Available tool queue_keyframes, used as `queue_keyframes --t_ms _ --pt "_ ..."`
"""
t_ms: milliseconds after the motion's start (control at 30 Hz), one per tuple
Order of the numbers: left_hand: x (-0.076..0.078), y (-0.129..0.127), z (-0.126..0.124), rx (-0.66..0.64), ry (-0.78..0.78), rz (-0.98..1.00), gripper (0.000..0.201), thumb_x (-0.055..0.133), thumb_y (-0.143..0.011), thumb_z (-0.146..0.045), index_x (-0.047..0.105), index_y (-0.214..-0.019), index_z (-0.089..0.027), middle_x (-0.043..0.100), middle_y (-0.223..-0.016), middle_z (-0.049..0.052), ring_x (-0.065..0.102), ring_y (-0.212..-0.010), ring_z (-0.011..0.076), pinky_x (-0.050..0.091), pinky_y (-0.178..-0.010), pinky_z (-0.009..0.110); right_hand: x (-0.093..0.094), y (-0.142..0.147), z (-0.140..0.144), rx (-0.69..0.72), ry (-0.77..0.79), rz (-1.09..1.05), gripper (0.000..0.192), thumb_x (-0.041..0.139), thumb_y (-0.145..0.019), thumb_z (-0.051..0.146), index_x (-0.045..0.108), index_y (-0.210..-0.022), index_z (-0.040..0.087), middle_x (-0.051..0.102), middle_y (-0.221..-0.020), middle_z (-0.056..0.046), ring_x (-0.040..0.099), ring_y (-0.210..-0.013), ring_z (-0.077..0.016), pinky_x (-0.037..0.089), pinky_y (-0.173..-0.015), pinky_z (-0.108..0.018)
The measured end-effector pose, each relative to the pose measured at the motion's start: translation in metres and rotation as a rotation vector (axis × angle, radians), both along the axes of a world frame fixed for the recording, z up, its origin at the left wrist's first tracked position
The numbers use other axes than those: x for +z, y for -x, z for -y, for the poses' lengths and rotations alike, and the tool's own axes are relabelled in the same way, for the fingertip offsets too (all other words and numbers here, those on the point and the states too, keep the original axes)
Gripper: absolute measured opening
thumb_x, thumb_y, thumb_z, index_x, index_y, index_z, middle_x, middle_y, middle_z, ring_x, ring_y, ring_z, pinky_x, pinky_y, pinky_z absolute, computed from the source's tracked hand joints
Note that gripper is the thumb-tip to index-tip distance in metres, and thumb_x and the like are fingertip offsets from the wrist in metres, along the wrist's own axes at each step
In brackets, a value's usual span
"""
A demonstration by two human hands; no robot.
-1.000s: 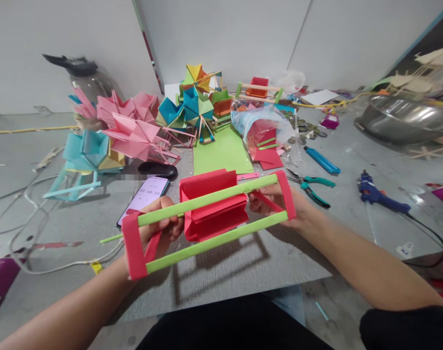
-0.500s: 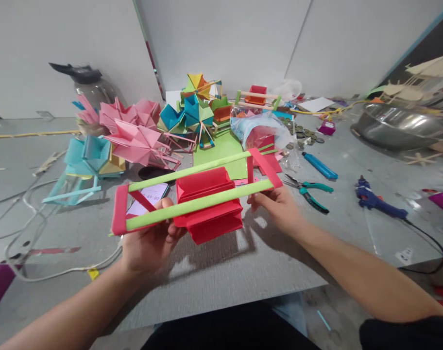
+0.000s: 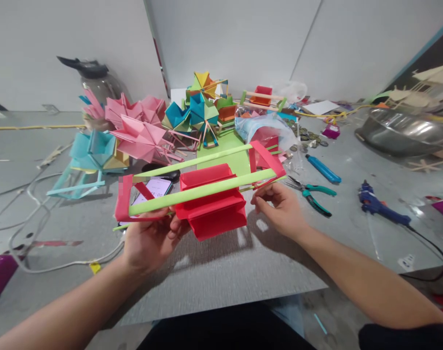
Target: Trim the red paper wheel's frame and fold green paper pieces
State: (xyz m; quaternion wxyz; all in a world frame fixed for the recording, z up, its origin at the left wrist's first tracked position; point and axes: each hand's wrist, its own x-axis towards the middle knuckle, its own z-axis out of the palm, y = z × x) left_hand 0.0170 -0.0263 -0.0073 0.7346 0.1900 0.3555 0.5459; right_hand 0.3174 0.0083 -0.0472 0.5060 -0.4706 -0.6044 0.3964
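Red folded paper is forming a paddle wheel [image 3: 210,206] that is sitting inside a frame [image 3: 199,189] of green rods and red end pieces — the whole piece is being held in the air above the grey mat [image 3: 221,277]. The left hand [image 3: 152,243] is gripping the frame's left end from below, fingers curled around the thin axle stick. The right hand [image 3: 280,209] is pinching the stick at the right end. Just behind, a phone [image 3: 154,187] is lying on the mat — pliers [image 3: 311,194], a blue lighter [image 3: 321,167] and a glue gun [image 3: 378,206] are lying to the right.
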Motion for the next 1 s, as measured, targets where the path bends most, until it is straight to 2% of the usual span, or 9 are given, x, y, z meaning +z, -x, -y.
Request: queue_keyframes --t_ms 167,433,767,900,1000 --pt "-0.0005 0.0023 0.0 0.004 -0.046 -0.016 0.014 0.074 -0.075 -0.014 0.066 -0.065 -0.019 0.059 -0.053 -0.001 0.058 -0.049 0.0102 0.058 -0.056 0.019 0.0001 0.0003 -0.0007 0.03 -0.008 0.0 0.012 0.079 -0.084 0.03 0.07 -0.081 0.024 0.075 -0.079 -0.002 0.067 -0.063 -0.0164 0.06 -0.059 -0.033" --pt "0.0009 0.0041 -0.0004 -0.007 -0.006 -0.024 0.015 0.069 -0.079 -0.015 0.068 -0.064 -0.019 0.06 -0.053 0.001 0.058 -0.05 0.0112 0.056 -0.052 0.018 0.0023 0.0004 -0.0018 0.058 0.02 -0.061 0.011 0.08 -0.085 0.033 0.075 -0.085 0.024 0.076 -0.078 -0.001 0.068 -0.06 -0.0157 0.059 -0.057 -0.032" --pt "0.0027 0.0035 -0.0007 -0.02 0.01 -0.029 0.017 0.067 -0.08 -0.014 0.066 -0.064 -0.02 0.059 -0.053 0.0 0.056 -0.049 0.011 0.057 -0.054 0.019 0.0037 0.0029 -0.0013 0.124 0.141 -0.088 0.027 0.077 -0.092 0.048 0.066 -0.084 0.024 0.066 -0.067 0.002 0.064 -0.057 -0.0167 0.058 -0.061 -0.035" --pt "0.0051 0.0014 -0.0016 -0.01 0.024 -0.04 0.021 0.062 -0.082 -0.012 0.066 -0.064 -0.019 0.058 -0.052 0.001 0.055 -0.048 0.0113 0.056 -0.053 0.019 0.0048 0.0047 -0.0008 0.159 0.135 -0.112 0.044 0.07 -0.098 0.06 0.059 -0.075 0.025 0.058 -0.069 0.002 0.062 -0.057 -0.0164 0.056 -0.059 -0.035" --pt "0.0053 0.0002 -0.002 0.005 0.029 -0.04 0.023 0.059 -0.084 -0.01 0.066 -0.064 -0.019 0.058 -0.052 0.001 0.056 -0.048 0.0113 0.057 -0.054 0.019 0.0037 0.0032 -0.0015 0.185 0.134 -0.038 0.055 0.063 -0.1 0.072 0.055 -0.072 0.025 0.054 -0.067 0.003 0.061 -0.056 -0.0162 0.055 -0.06 -0.035"
